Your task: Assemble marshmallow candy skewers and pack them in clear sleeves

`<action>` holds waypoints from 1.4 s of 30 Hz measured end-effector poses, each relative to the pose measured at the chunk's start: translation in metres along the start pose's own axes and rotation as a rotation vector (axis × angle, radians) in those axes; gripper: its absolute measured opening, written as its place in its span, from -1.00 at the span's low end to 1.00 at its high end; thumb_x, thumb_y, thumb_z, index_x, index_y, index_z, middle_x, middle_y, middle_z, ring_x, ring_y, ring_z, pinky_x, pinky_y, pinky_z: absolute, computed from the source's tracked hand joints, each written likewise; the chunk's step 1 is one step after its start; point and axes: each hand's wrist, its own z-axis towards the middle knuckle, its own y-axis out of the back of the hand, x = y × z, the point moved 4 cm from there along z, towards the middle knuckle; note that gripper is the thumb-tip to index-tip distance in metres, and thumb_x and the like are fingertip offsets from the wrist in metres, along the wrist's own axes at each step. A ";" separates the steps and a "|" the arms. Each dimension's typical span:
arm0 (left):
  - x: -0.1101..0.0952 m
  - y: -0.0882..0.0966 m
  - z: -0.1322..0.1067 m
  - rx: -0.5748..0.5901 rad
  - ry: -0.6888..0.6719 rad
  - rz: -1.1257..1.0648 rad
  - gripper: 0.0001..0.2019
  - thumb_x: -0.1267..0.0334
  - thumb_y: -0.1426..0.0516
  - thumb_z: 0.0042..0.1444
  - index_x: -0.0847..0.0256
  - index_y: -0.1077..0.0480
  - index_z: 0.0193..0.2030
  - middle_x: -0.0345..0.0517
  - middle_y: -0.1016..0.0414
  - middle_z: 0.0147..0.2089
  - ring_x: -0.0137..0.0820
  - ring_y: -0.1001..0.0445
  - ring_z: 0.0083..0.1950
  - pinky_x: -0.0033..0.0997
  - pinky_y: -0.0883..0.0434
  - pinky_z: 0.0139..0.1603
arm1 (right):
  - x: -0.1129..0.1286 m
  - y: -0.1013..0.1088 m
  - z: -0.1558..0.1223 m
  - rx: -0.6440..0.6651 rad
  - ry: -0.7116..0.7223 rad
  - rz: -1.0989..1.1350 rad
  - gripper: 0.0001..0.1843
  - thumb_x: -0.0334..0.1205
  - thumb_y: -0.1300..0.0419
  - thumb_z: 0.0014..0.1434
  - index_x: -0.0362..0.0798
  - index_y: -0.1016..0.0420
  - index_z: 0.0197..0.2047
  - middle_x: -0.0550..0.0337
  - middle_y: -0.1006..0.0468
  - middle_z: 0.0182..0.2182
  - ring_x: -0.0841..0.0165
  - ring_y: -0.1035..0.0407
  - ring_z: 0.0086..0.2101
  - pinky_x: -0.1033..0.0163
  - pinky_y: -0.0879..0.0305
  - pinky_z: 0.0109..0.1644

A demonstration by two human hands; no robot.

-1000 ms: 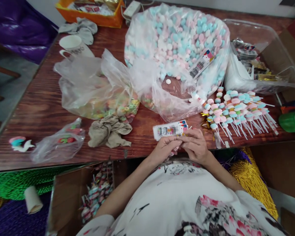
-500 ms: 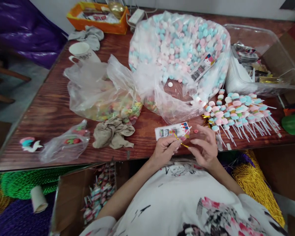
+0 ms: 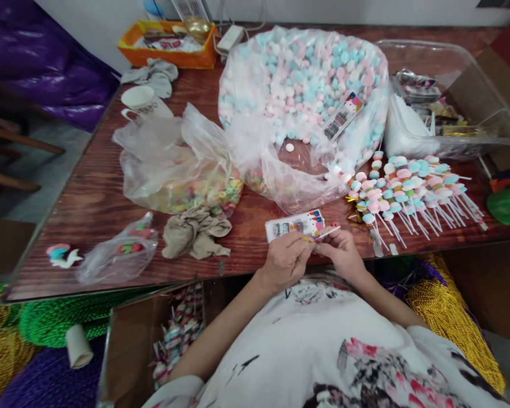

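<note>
My left hand (image 3: 285, 258) is closed, its fingertips pinched around the base of a thin white stick (image 3: 331, 230). A short gold twist tie (image 3: 307, 238) shows at those fingertips. Against them my right hand (image 3: 343, 253) is closed too, thumb and finger pinching at the tie; the exact grip is hidden by the fingers. A bit of pink shows beside the stick. Just beyond the hands lies a clear printed packet (image 3: 287, 228) with a colourful end. Whether the stick is joined to this packet, I cannot tell.
Candy skewers (image 3: 412, 187) on white sticks are piled at the right. A big bag of pastel candies (image 3: 297, 73) stands behind, beside a clear plastic tub (image 3: 450, 54). Further left are a bag of ring candies (image 3: 187, 181), a crumpled cloth (image 3: 195, 232) and a mug (image 3: 142, 102).
My right hand has moved left, its spread fingers closing to a pinch against my left hand. The white stick has tipped further to the right. The view has shifted slightly.
</note>
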 end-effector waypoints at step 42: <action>0.011 0.002 -0.021 1.059 0.859 -0.938 -0.68 0.01 -0.32 -0.08 0.28 -0.52 -0.44 -0.23 -0.40 -0.62 -0.58 -0.20 -0.70 -0.62 -0.06 -0.78 | 0.033 -0.024 -0.033 0.637 1.281 -0.923 -0.87 -0.34 -0.10 0.23 -0.03 -0.45 -0.32 0.10 -0.51 -0.34 0.34 -0.37 -0.27 0.19 -0.35 -0.26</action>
